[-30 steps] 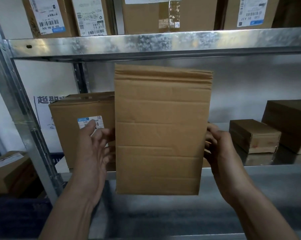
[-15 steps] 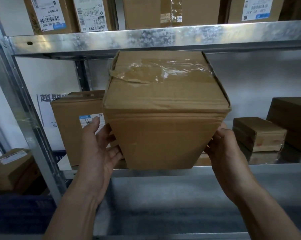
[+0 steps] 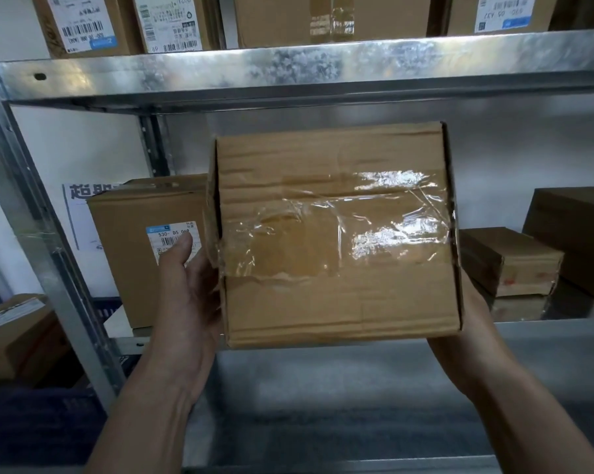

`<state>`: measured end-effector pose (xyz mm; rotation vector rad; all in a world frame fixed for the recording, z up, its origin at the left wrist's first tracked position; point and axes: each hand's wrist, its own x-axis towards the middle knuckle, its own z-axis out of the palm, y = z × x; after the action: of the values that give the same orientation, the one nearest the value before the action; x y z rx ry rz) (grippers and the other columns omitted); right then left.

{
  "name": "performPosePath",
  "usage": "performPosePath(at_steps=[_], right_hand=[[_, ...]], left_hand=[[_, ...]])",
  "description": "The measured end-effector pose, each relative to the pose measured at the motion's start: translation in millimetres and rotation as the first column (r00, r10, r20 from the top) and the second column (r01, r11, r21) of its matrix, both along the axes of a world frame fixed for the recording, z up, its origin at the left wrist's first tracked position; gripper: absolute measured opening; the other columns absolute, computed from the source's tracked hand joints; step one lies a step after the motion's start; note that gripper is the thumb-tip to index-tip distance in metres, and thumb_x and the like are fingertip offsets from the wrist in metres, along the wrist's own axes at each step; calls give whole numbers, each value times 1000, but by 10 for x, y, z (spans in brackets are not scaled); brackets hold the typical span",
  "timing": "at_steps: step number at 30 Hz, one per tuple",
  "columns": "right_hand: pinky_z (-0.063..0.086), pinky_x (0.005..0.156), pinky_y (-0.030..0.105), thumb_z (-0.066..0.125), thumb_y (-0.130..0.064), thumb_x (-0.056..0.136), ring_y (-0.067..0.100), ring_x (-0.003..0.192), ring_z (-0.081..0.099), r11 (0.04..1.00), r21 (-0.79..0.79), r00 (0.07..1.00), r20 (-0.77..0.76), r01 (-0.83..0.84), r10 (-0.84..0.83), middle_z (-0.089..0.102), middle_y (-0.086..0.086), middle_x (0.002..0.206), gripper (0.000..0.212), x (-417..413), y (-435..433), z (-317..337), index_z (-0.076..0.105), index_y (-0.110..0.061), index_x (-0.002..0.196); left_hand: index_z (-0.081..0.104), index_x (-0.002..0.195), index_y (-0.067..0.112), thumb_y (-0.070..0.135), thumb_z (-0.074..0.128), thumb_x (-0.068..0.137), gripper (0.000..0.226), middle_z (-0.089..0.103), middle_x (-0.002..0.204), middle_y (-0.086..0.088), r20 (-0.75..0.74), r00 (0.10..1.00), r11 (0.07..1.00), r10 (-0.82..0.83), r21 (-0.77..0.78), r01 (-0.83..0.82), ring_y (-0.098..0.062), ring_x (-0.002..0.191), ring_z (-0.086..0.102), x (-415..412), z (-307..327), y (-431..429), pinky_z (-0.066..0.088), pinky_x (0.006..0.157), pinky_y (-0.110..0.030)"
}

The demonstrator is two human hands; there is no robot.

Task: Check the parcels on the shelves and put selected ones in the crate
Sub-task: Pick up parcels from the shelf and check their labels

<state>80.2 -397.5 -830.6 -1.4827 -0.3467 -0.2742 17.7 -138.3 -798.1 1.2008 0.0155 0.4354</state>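
Metal shelf [image 3: 288, 66] | left hand [image 3: 186, 289], right hand [image 3: 475, 316] hold parcel [image 3: 336, 234] — right half-hidden

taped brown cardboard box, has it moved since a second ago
Yes. The taped brown cardboard box has rolled toward the person: its taped face, hidden before, now faces the camera, still just below the galvanised metal shelf beam.
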Motion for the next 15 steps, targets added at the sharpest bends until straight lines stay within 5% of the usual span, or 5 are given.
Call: performPosePath(at_steps=[3, 6, 11, 15], right_hand=[[55, 105, 60, 53, -25, 111, 28, 114, 74, 1000, 9, 1000, 3, -25, 25, 76, 7, 121, 25, -18, 13, 55, 75, -21, 120], [55, 104, 56, 52, -30, 108, 25, 113, 76, 998, -2, 998, -6, -60, 60, 80, 3, 118, 30, -45, 20, 123, 81, -31, 113], [50, 112, 61, 43, -33, 114, 26, 119, 74, 998, -8, 996, -62, -68, 67, 79, 5, 125, 38, -6, -51, 70, 76, -21, 130], [51, 110, 60, 47, -36, 113, 24, 120, 74, 994, -50, 993, -73, -95, 91, 79, 2, 125, 35, -10, -45, 70, 78, -26, 127]], left_hand=[[83, 89, 32, 58, 34, 107, 59, 79, 105, -2, 11, 1000, 1000, 1, -1, -1, -23, 104, 72, 12, -17, 4, 47, 112, -57], [83, 91, 36, 61, 31, 106, 60, 79, 103, 0, 11, 1000, 1000, 2, 19, -2, -23, 102, 73, 12, -27, 12, 46, 112, -59], [86, 88, 36, 60, 27, 106, 66, 81, 104, 0, -19, 1000, 999, -8, 49, 9, -17, 95, 76, 17, -34, 3, 49, 108, -54], [86, 92, 34, 64, 26, 104, 69, 78, 110, -6, -36, 999, 998, -19, 57, 21, -31, 109, 67, 28, -50, 75, 39, 116, -63]])
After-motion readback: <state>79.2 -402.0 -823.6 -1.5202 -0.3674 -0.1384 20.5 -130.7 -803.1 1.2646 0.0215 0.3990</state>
